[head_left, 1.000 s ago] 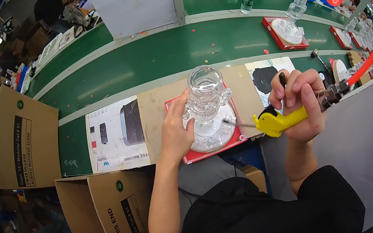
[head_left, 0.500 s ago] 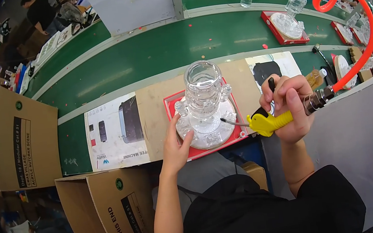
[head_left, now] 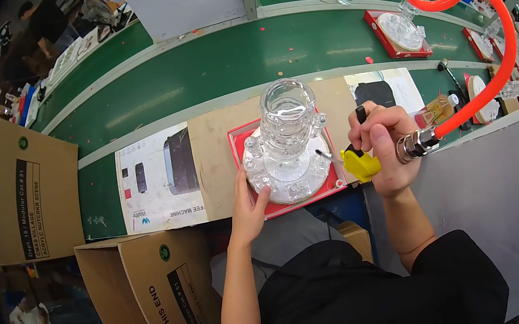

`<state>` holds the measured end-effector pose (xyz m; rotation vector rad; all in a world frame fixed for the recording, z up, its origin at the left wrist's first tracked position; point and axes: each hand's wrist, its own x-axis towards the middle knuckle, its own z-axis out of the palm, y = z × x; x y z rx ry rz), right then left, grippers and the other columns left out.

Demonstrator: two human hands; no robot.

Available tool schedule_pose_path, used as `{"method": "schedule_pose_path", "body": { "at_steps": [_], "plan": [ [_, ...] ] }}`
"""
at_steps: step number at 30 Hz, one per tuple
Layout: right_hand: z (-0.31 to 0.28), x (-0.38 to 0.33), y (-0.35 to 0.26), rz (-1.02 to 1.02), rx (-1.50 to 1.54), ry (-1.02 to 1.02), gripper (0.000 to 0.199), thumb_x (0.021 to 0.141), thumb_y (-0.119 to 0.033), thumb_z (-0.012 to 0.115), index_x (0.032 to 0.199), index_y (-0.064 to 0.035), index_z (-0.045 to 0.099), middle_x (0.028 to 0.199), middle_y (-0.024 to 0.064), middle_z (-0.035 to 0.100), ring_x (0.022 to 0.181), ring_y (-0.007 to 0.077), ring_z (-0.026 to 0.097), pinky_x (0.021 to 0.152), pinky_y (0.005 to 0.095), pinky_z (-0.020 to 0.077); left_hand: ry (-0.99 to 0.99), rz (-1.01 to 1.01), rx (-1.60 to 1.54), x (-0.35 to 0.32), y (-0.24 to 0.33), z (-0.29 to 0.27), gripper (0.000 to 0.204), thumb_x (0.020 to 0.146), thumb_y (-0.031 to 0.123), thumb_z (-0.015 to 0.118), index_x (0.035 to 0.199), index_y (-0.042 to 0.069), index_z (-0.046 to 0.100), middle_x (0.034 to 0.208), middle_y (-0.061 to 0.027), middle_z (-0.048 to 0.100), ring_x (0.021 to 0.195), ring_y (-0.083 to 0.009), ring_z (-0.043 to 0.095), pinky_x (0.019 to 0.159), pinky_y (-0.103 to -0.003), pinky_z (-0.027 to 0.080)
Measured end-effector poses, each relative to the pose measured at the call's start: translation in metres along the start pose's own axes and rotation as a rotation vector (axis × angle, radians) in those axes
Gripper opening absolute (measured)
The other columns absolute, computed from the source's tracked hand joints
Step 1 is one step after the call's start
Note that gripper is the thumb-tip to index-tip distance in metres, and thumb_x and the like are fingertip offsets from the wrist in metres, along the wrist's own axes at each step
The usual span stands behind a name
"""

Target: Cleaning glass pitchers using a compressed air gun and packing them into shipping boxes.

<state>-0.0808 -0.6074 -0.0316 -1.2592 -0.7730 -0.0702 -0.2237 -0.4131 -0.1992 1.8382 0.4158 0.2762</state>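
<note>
A clear acrylic ornament (head_left: 290, 118), a stepped tower on a round, pale base (head_left: 296, 188), stands upright in a shallow red box (head_left: 274, 212) in front of me. My left hand (head_left: 249, 204) holds the base's near left edge, thumb over the top and fingers along the side. In my right hand (head_left: 391, 144) is a yellow air blow gun (head_left: 360, 166), its thin nozzle pointing left over the base's right side. A short black stick-like piece (head_left: 361, 114) pokes up between the fingers of that hand; its kind is unclear. The orange coiled hose (head_left: 499, 96) joins the gun through a metal fitting.
Flattened printed cardboard (head_left: 213, 161) covers the bench beneath the box. Open cartons (head_left: 152, 294) stand at left. Beyond lies a green conveyor belt (head_left: 195, 72) with another red-boxed ornament (head_left: 401, 35). Bottles, including one of amber liquid (head_left: 439, 109), stand on the right and far side.
My right hand and the blow gun have moved left, with the nozzle now higher along the base's right side. The hose coil has swung left. My left hand stays on the base.
</note>
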Motion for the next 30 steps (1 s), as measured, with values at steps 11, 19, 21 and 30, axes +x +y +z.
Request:
{"method": "schedule_pose_path", "body": {
  "at_steps": [11,19,21,30],
  "plan": [
    [0.009,-0.004,0.011,0.073,0.028,-0.032,0.008,0.095,-0.007,0.049,0.094,0.0012,0.051,0.077,0.0109,0.05,0.069,0.0125,0.044,0.062,0.026,0.0388,0.007,-0.043,0.01,-0.002,0.0,-0.001,0.069,0.091,0.021,0.064,0.145,-0.005,0.029,0.149,-0.0225,0.035,0.14,-0.0319,0.034,0.115,-0.038,0.025],
    [0.005,-0.002,0.013,0.123,0.161,0.035,0.012,0.094,-0.009,0.05,0.087,0.0006,0.049,0.066,0.0061,0.043,0.068,0.0188,0.045,0.059,0.0286,0.0381,-0.077,-0.009,-0.055,-0.01,-0.008,-0.012,0.08,0.092,0.02,0.063,0.152,0.001,0.014,0.156,-0.0201,0.024,0.146,-0.0302,0.023,0.117,-0.041,0.02],
    [0.001,-0.003,0.011,0.112,0.062,0.002,0.012,0.094,-0.009,0.049,0.087,0.0012,0.05,0.066,0.0061,0.043,0.068,0.0177,0.044,0.058,0.029,0.0369,-0.076,-0.044,-0.087,-0.013,-0.01,-0.016,0.076,0.093,0.018,0.061,0.152,0.002,0.015,0.155,-0.0202,0.026,0.143,-0.0298,0.028,0.115,-0.041,0.024],
    [0.01,-0.015,0.018,0.115,-0.009,-0.065,0.01,0.095,-0.01,0.051,0.094,-0.0002,0.051,0.074,0.0094,0.047,0.07,0.0172,0.046,0.061,0.0282,0.0389,-0.087,-0.258,-0.121,-0.032,-0.045,-0.02,0.062,0.099,0.009,0.049,0.152,0.003,0.016,0.151,-0.0153,0.034,0.128,-0.0274,0.047,0.104,-0.036,0.04]
  ]
}}
